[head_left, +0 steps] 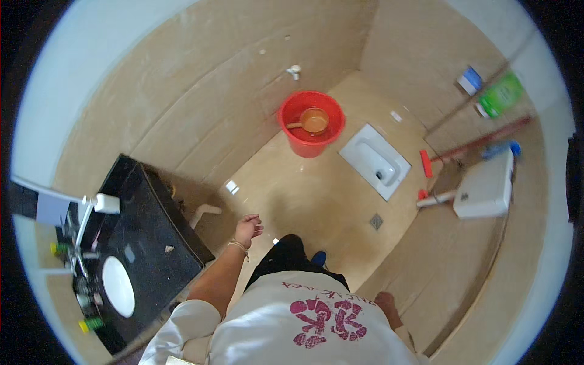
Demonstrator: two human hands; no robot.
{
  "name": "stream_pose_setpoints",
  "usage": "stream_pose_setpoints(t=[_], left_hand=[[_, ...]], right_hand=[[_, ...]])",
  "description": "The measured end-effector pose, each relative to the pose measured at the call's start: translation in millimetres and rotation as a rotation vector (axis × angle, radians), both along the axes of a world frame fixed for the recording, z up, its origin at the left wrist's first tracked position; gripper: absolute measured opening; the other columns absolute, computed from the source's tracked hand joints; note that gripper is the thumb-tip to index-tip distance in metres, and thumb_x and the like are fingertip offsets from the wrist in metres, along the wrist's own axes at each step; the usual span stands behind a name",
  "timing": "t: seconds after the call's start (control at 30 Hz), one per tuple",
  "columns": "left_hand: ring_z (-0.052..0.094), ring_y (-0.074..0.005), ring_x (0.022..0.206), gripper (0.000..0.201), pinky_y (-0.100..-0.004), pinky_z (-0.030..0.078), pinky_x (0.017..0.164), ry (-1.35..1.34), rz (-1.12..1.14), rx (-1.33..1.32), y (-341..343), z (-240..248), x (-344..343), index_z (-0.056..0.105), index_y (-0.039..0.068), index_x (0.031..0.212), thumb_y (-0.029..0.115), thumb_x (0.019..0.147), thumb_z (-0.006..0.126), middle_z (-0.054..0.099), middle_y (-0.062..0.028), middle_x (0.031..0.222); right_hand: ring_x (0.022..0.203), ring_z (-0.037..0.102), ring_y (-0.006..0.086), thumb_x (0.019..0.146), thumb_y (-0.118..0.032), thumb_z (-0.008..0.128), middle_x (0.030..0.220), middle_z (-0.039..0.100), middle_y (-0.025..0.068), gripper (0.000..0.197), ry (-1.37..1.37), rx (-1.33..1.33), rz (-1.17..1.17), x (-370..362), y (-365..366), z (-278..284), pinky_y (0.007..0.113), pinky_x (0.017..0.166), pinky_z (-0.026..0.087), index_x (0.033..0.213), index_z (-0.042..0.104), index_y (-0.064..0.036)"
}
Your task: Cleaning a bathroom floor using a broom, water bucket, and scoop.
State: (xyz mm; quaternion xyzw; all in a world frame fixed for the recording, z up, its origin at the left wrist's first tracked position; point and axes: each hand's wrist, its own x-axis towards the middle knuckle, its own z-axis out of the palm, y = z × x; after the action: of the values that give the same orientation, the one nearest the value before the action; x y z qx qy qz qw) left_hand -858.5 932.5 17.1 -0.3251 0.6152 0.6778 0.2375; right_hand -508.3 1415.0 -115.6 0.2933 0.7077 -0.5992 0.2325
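Observation:
My left hand [248,230] hangs over the tiled floor just right of the black counter [161,249], with a bracelet at the wrist. Its fingers are loosely bent and a little apart, and nothing shows in them. Low at my right side, my right hand [384,299] is half hidden by my shirt and blurred, so its fingers cannot be made out. Ahead, against the wall, stands a red bucket [306,149] with an orange dipper [314,121] inside it. Neither hand touches them.
A squat toilet [365,159] is set in the floor, with a drain grate [376,221] near it. A tap [294,72] juts out above the bucket. On the right are a cistern [483,188], a red floor wiper [426,163] and a green bottle [502,94]. The counter holds a white basin [118,286].

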Motion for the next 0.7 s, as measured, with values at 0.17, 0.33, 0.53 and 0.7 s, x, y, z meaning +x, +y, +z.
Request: stream_pose_setpoints(t=[0.17, 0.33, 0.53, 0.7], left_hand=[[0.057, -0.0203, 0.070, 0.029, -0.0307, 0.049, 0.061, -0.075, 0.215, -0.038, -6.6, -35.5, -18.0, 0.049, 0.004, 0.107, 0.012, 0.080, 0.050, 0.056, -0.0087, 0.088], [0.057, -0.0207, 0.068, 0.029, -0.0312, 0.047, 0.060, -0.182, 0.423, -0.022, -10.0, -67.9, -32.4, 0.049, 0.004, 0.104, 0.012, 0.077, 0.053, 0.056, -0.0083, 0.088], [0.058, -0.0233, 0.078, 0.030, -0.0336, 0.050, 0.067, -0.208, 0.451, -0.033, 18.0, -80.0, -80.5, 0.047, 0.003, 0.109, 0.012, 0.081, 0.051, 0.054, -0.0130, 0.096], [0.057, -0.0215, 0.082, 0.032, -0.0305, 0.048, 0.069, -0.215, 0.492, -0.039, 54.2, -78.9, -93.3, 0.046, 0.001, 0.111, 0.014, 0.082, 0.052, 0.054, -0.0124, 0.098]], right_hand=[[0.052, 0.055, 0.0163, 0.079, -0.018, 0.048, 0.069, 0.056, 0.0074, 0.016, 0.027, 0.116, 0.087, -163.4, 117.3, -14.3, 0.027, 0.042, 0.043, 0.087, 0.055, -0.0057], [0.057, 0.053, 0.0119, 0.078, -0.019, 0.052, 0.071, 0.056, 0.0034, 0.018, -0.068, 0.178, -0.037, -404.7, 32.2, 19.5, 0.021, 0.046, 0.039, 0.088, 0.056, -0.0046], [0.072, 0.056, 0.0193, 0.078, -0.025, 0.055, 0.082, 0.060, 0.0097, 0.028, 0.155, 0.429, 0.593, -600.1, -81.9, -12.9, 0.031, 0.063, 0.044, 0.096, 0.057, -0.0036], [0.089, 0.054, 0.0383, 0.082, -0.028, 0.044, 0.095, 0.058, 0.0200, 0.037, 0.084, 0.242, 0.761, -745.0, -171.1, -36.4, 0.040, 0.080, 0.041, 0.107, 0.050, -0.0018]])
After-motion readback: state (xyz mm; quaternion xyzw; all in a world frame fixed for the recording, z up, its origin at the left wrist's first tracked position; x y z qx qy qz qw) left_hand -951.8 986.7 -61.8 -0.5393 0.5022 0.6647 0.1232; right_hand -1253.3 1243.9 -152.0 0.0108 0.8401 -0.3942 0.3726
